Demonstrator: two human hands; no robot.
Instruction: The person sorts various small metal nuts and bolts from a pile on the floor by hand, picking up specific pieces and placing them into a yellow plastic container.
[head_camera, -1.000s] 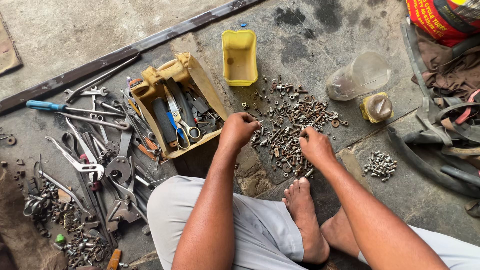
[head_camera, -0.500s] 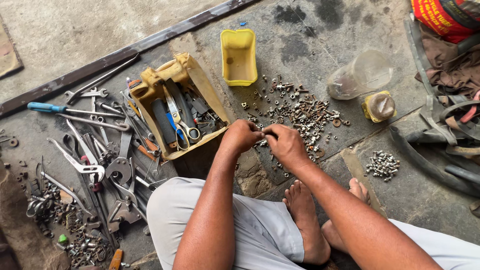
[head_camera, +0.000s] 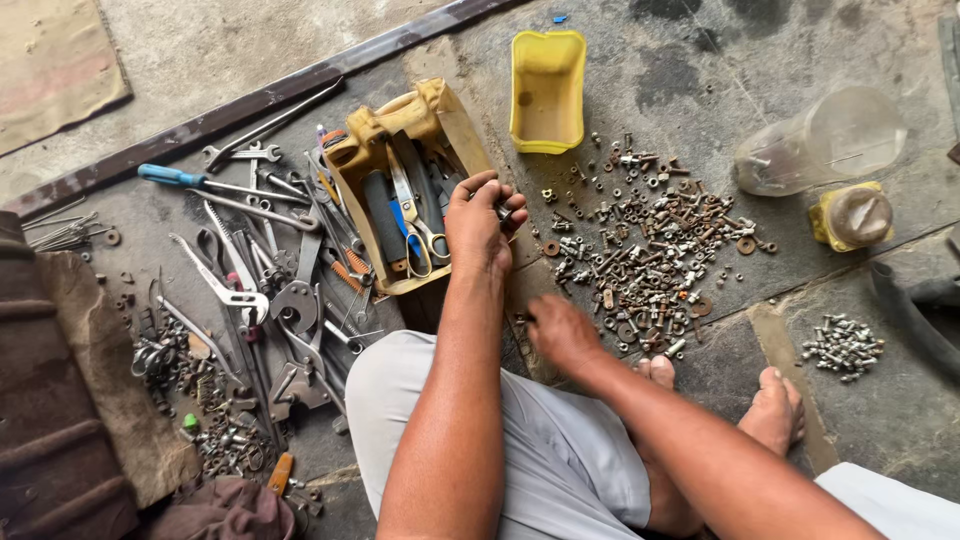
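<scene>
Left hand (head_camera: 483, 228) pinches what appears to be one small bolt (head_camera: 503, 211) over the tool-filled tan box (head_camera: 452, 120). Right hand (head_camera: 562, 333) rests curled, apparently empty, beside the fastener pile (head_camera: 640, 245). One yellow tray (head_camera: 547, 90) lies far.

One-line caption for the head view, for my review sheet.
Seated person's left hand pinches a small metal part beside a tool-filled yellow box; right hand rests near scattered nuts and bolts.

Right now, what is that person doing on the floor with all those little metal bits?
A person sits barefoot on the concrete floor. The left hand pinches a small metal piece over the yellow tool box. The right hand rests low beside the pile of nuts and bolts. Wrenches and pliers lie to the left.
</scene>
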